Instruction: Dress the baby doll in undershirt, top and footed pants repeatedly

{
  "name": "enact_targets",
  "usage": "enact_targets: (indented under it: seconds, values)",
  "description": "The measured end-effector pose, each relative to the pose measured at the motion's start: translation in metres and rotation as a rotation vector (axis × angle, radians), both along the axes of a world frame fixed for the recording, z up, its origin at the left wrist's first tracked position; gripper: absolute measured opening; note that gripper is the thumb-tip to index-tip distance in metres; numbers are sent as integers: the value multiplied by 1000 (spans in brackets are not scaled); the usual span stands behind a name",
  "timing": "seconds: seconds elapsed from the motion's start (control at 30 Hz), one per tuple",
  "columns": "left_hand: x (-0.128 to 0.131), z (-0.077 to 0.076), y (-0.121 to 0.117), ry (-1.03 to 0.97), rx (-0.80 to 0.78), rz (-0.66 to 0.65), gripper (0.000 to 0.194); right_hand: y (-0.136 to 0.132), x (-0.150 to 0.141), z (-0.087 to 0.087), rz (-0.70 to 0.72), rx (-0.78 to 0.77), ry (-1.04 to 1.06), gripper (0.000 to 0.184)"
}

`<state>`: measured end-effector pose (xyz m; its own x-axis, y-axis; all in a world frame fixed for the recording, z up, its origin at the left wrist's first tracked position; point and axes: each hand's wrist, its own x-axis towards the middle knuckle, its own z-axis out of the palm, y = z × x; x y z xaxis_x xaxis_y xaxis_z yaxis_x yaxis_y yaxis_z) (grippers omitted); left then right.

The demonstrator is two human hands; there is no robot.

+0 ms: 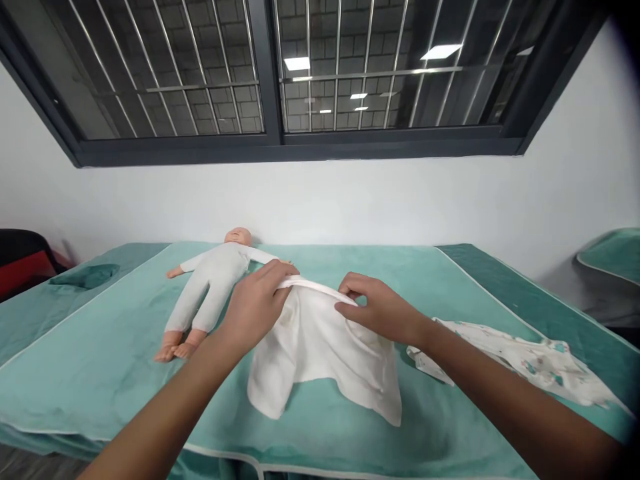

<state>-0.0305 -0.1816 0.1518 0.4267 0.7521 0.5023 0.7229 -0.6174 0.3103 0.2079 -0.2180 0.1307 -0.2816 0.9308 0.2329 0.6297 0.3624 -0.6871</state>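
Note:
A small white baby garment point(320, 347) hangs from its top edge, held up above the teal cover, with two leg-like or sleeve-like parts drooping at its lower left and right. My left hand point(260, 300) pinches the left end of that edge. Fingers and thumb of my right hand point(377, 307) close on the edge farther right. Beyond my left hand, a baby doll point(215, 273) in a white long-sleeved outfit lies on its back, feet towards me. Partly behind my right forearm lies a white printed baby garment point(530, 360).
A teal cover point(100, 373) with pale piping spreads over the bed-like surface. Behind it rise a white wall point(325, 200) and a barred window with a dark frame point(273, 143). A red and black object point(23, 263) stands at far left, and teal fabric point(615, 253) at far right.

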Motion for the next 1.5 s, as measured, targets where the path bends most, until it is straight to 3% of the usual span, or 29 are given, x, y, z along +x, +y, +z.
enact_targets:
  seconds: [0.07,0.13,0.23,0.33,0.47,0.6,0.67,0.8,0.97,1.03,1.2,1.3,1.4,1.5]
  values:
    - [4,4,-1,-183,-129,-16,22,-5,2,11,139,-185,201,21]
    - [4,11,-3,-280,-220,-3,22,-8,7,27,190,-301,271,28]
    - [-2,26,-5,-246,-177,50,21,-7,20,52,92,-215,35,36]
    - [-10,38,-1,-92,-42,110,21,0,33,66,-181,-31,-323,45]
    - [-15,34,8,-13,-45,175,25,13,39,47,-511,91,-720,40]
    - [-14,21,9,-102,-65,150,27,14,36,19,-508,83,-865,14]
    - [-14,19,9,-134,-27,147,28,11,34,20,-482,141,-826,12]
    - [-20,27,14,-135,74,180,29,11,36,37,-455,298,-598,23]
    - [-35,28,20,-28,11,251,27,16,43,28,-353,34,-383,23]
    - [-36,24,13,12,0,237,25,7,37,21,-300,24,-354,26]
    - [-24,34,-14,-57,180,274,22,-21,6,31,-312,205,-272,21]
    - [-19,48,-20,-166,207,325,20,-15,2,38,-358,318,-318,12]
    - [-23,52,-15,-260,131,361,20,3,19,27,-386,317,-368,17]
    - [-34,41,-2,-271,-9,348,23,17,42,6,-398,231,-330,26]
